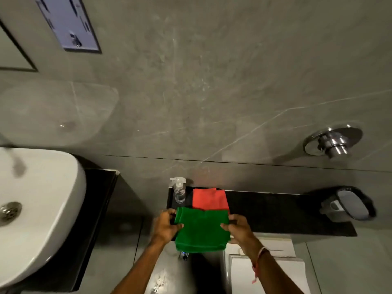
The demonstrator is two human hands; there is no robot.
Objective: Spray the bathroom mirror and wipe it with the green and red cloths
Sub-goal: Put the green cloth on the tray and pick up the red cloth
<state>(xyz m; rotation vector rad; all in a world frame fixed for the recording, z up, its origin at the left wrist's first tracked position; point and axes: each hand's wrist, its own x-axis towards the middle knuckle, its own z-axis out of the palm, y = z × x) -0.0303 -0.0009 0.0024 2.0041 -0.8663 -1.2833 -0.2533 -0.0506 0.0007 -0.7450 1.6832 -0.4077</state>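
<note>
A folded green cloth (pixel 202 229) is held between both hands at the near edge of a black ledge (pixel 286 211). My left hand (pixel 166 224) grips its left side and my right hand (pixel 238 227) grips its right side. Behind it a folded red cloth (pixel 209 198) lies flat on the ledge. A clear spray bottle (pixel 179 189) with a white trigger stands upright at the ledge's left end, beside the red cloth. The mirror's dark-framed corner (pixel 19 60) shows at the far upper left.
A white basin (pixel 42 204) on a black counter fills the left. A chrome flush valve (pixel 333 143) juts from the grey tiled wall at right, a black holder (pixel 352 205) sits on the ledge's right end, and a white toilet tank (pixel 269 270) is below.
</note>
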